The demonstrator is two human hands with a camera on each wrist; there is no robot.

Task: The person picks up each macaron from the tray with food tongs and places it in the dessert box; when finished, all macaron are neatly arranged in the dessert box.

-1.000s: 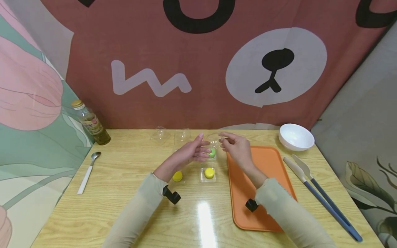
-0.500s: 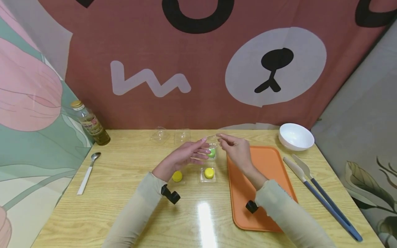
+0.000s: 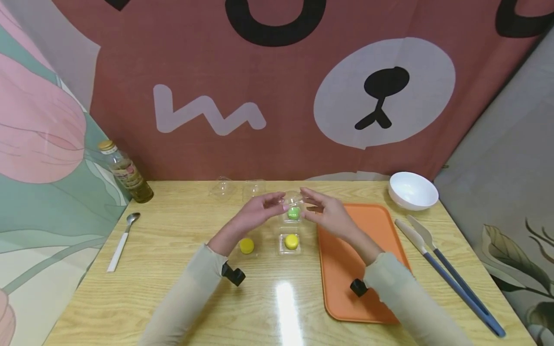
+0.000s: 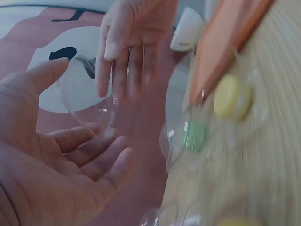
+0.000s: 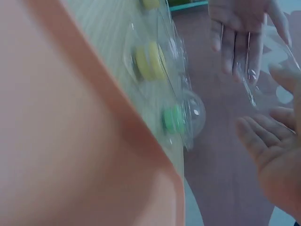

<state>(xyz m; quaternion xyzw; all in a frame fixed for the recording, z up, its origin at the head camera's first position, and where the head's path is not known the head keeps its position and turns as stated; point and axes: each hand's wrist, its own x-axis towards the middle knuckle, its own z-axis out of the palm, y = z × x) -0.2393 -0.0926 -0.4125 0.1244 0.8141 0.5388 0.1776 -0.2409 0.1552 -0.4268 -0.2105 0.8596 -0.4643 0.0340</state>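
Clear lid in both hands, work looking partway along

Near the centre of the frame, the left hand [image 3: 259, 211] and the right hand [image 3: 329, 216] are facing each other, thumbs and fingers parted and lightly bent, holding a clear lid [image 4: 84, 110] between them by its edge. How firmly each is gripping is impossible to tell.

Just below the hands, the green macaron [image 3: 294, 214] is sitting in clear packaging; the wrist views are showing a dome against it, though whether that is seated is unclear. Lower, the middle yellow macaron [image 3: 292, 241] is resting in its clear base [image 3: 283, 251], with the left yellow macaron [image 3: 247, 246] lying beside it; neither is clearly showing a cover.

At the back of the surface [image 3: 207, 298], two clear covers [image 3: 255, 187] are standing unused. Judging by this, the held lid is awaiting placement and the yellow pieces are probably remaining.
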